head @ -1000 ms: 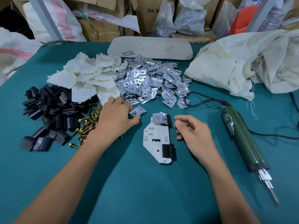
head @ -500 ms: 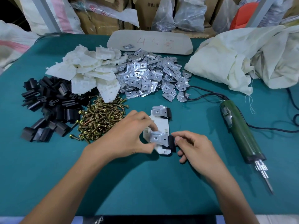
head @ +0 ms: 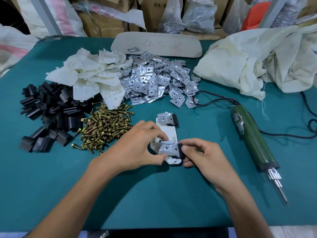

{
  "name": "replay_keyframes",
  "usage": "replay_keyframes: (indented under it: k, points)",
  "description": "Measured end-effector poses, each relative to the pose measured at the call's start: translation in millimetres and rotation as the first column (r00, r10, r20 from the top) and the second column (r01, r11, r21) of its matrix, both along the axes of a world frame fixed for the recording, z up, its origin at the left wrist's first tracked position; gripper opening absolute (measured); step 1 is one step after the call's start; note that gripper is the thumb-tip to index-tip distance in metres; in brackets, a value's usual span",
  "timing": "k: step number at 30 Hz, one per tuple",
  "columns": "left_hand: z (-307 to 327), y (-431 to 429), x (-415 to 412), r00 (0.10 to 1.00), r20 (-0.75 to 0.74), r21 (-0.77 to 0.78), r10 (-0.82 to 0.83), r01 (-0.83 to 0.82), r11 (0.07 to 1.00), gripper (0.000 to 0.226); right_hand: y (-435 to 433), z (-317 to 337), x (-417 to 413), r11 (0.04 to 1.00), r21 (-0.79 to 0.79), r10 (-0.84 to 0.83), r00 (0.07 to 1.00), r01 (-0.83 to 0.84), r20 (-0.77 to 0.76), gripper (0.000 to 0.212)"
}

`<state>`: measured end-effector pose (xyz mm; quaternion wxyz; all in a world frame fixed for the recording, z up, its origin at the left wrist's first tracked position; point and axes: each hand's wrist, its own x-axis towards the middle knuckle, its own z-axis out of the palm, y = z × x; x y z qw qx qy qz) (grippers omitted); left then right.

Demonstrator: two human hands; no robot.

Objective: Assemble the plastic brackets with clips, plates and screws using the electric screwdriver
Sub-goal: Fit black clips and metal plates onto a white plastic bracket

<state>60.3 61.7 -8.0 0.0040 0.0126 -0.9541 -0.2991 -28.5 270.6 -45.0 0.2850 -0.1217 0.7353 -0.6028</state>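
A white plastic bracket (head: 169,132) lies flat on the green table (head: 154,194) between my hands. Its far end carries a metal plate (head: 165,119) seated against a black clip (head: 174,119). A second metal plate (head: 169,148) sits on its near end, beside another black clip (head: 180,150). My left hand (head: 137,148) pinches that near plate with thumb and forefinger. From the right, my right hand (head: 204,157) grips the near clip and the bracket's edge. The green electric screwdriver (head: 252,140) lies to the right, bit toward me, untouched.
Behind my left hand are piles of brass screws (head: 106,124), black clips (head: 48,109), white brackets (head: 89,78) and metal plates (head: 154,79). A beige board (head: 156,44) and a crumpled white sack (head: 257,55) lie at the back and right. The screwdriver's black cord (head: 214,100) loops past the plates.
My left hand took a plate from near the pile and brought it onto the bracket's near end. My right hand closed in on the near clip.
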Motion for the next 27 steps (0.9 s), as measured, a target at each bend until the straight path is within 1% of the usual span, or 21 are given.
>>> replay_keyframes:
  k: [7,11,13,16,18,20,21,22,24,25,27]
  points:
    - [-7.0,-0.1,1.3,1.000,-0.002,0.049,-0.008,0.008,0.999,0.040,0.2,3.0,0.3,1.000,-0.013,0.005,0.998,-0.004,0.070,0.014]
    - [-10.8,0.1,1.7,1.000,-0.012,0.112,0.015,-0.013,0.994,0.042,-1.6,8.9,1.3,0.998,-0.057,0.006,0.990,0.002,0.138,0.010]
    - [-12.4,-0.6,2.3,0.999,-0.026,0.157,0.028,-0.024,0.987,0.044,-6.3,10.1,2.9,0.997,-0.066,-0.021,0.988,0.031,0.150,0.016]
    - [-16.3,-3.5,1.9,0.997,-0.056,0.178,0.061,-0.050,0.983,0.042,-17.0,12.1,1.5,0.991,-0.100,-0.078,0.984,0.094,0.163,0.020]
    - [-18.3,-4.8,-0.9,0.983,-0.110,0.264,0.144,-0.111,0.958,0.042,-24.6,16.4,-6.2,0.977,-0.162,-0.111,0.981,0.137,0.161,0.022]
    - [-17.1,-5.2,-6.6,0.948,-0.155,0.425,0.277,-0.189,0.885,0.042,-32.2,22.4,-16.9,0.956,-0.249,-0.119,0.981,0.156,0.156,0.024]
    - [-15.1,-5.4,-10.0,0.935,-0.146,0.513,0.324,-0.208,0.833,0.040,-35.5,25.1,-21.9,0.943,-0.294,-0.116,0.981,0.158,0.158,0.025]
    - [-13.6,-5.5,-13.5,0.932,-0.123,0.608,0.341,-0.200,0.768,0.038,-38.8,26.4,-25.8,0.930,-0.330,-0.112,0.981,0.160,0.161,0.026]
    - [-13.9,-5.0,-18.1,0.947,-0.083,0.784,0.311,-0.131,0.607,0.035,-43.0,24.7,-29.6,0.917,-0.367,-0.104,0.981,0.159,0.166,0.026]
    - [-14.8,-4.4,-18.6,0.952,-0.076,0.829,0.298,-0.106,0.549,0.036,-43.6,22.5,-29.3,0.914,-0.373,-0.100,0.980,0.160,0.173,0.026]
    - [-16.9,-3.0,-17.8,0.950,-0.071,0.851,0.303,-0.101,0.515,0.037,-43.5,17.5,-28.0,0.912,-0.377,-0.094,0.977,0.162,0.193,0.026]
